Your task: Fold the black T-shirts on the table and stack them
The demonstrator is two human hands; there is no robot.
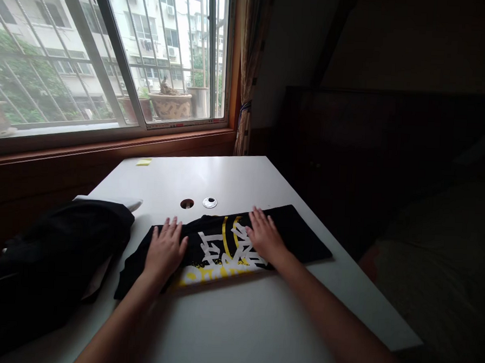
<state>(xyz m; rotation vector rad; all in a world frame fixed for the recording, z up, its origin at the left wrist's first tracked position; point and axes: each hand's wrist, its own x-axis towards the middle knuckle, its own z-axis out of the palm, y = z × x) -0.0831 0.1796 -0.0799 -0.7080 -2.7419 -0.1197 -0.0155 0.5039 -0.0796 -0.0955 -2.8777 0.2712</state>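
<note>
A black T-shirt with a white and yellow graffiti-style print lies folded into a long strip across the white table. My left hand rests flat on the strip's left part, fingers stretched out and pointing away from me. On the right edge of the print lies my right hand, palm down with the fingers slightly apart. Neither hand grips the cloth. Part of the shirt is hidden under both palms.
A heap of dark clothes covers the table's left side, with something white under it. Behind the shirt are a round cable hole and a silvery round cover. A yellow sticky note lies near the far edge, below a barred window.
</note>
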